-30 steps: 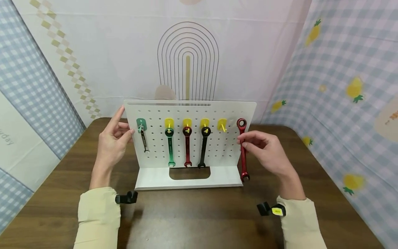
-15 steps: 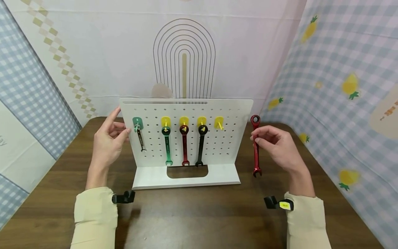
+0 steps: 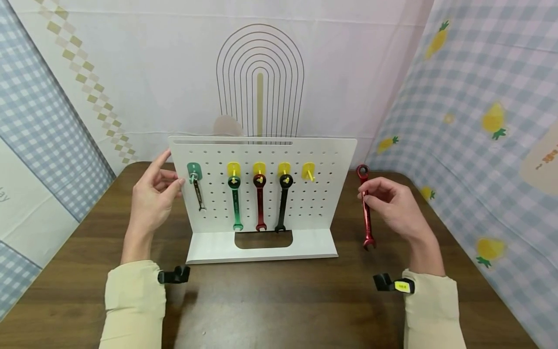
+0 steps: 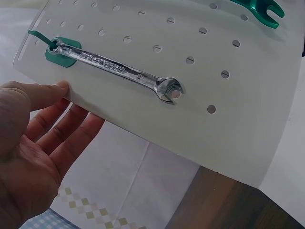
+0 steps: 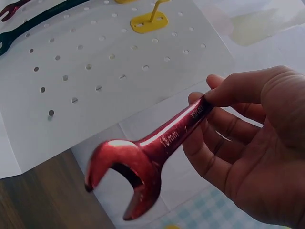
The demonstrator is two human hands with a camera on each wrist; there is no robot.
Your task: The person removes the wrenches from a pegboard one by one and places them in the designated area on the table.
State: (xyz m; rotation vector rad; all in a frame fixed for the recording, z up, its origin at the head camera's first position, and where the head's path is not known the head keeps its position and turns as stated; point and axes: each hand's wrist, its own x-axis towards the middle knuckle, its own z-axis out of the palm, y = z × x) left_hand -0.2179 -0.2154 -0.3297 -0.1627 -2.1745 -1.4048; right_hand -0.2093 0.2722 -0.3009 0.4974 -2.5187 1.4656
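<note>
My right hand (image 3: 394, 208) pinches a red combination wrench (image 3: 367, 218) by its shank, off the right side of a white pegboard (image 3: 305, 208). The ring end points up and the open jaw hangs down; "18mm" seems stamped on it in the right wrist view. With the thumb in front and fingers behind, my left hand (image 3: 152, 203) holds the board's left edge. Close to that thumb a small chrome wrench (image 4: 114, 68) hangs from a green hook (image 4: 62, 59). Farther right hang a green wrench (image 3: 236, 206), a dark red wrench (image 3: 260, 206) and a black wrench (image 3: 282, 206) on yellow hooks.
A bare yellow hook (image 3: 308, 171) sits right of the black wrench. The board's base (image 3: 261, 254) has a cut-out and rests on a brown wooden table (image 3: 270, 310). A white cloth (image 3: 340, 72) hangs behind, with checked cloth (image 3: 471, 145) at the right.
My right hand has carried the red wrench to the right, from in front of the board's right edge to beyond it. The left hand keeps its hold on the board.
</note>
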